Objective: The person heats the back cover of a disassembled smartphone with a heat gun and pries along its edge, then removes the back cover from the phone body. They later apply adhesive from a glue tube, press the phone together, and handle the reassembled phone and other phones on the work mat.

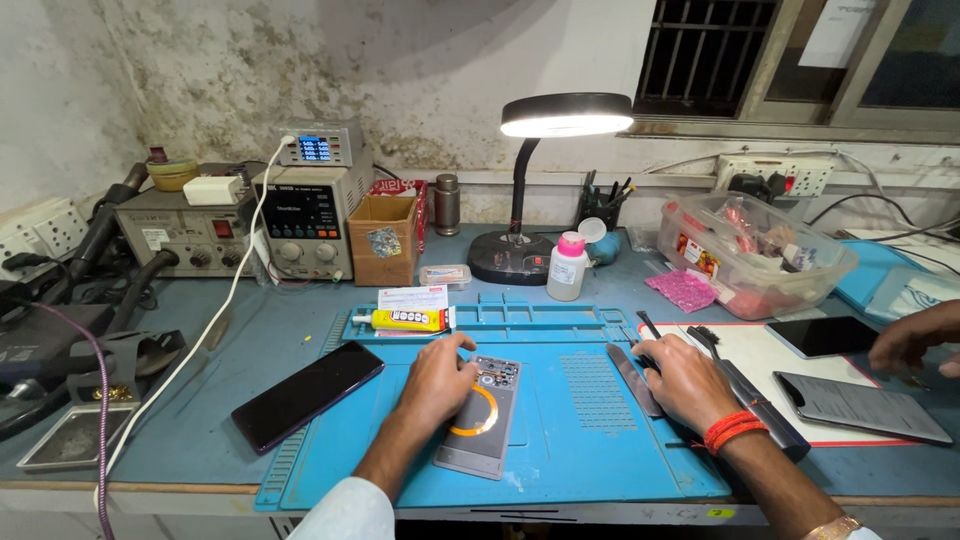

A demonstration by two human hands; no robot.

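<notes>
My left hand (437, 380) rests on an opened phone body (480, 415) with an orange ring coil, lying on the blue work mat (590, 440); the fingers press its top left edge. My right hand (683, 380), with a red thread band at the wrist, lies on the mat's right side over a flat metal pry blade (632, 378) and black tools (700, 340); its fingers curl on one thin tool. A dark phone screen (305, 393) lies left of my left hand.
A glue tube (405, 319) sits in the mat's tray. A lit desk lamp (560, 115), white bottle (567, 265), clear plastic box (750, 250), cardboard box (385, 240) and power supply units (305, 215) stand behind. Another person's hand (915, 340) reaches in at right near two phones (825, 335).
</notes>
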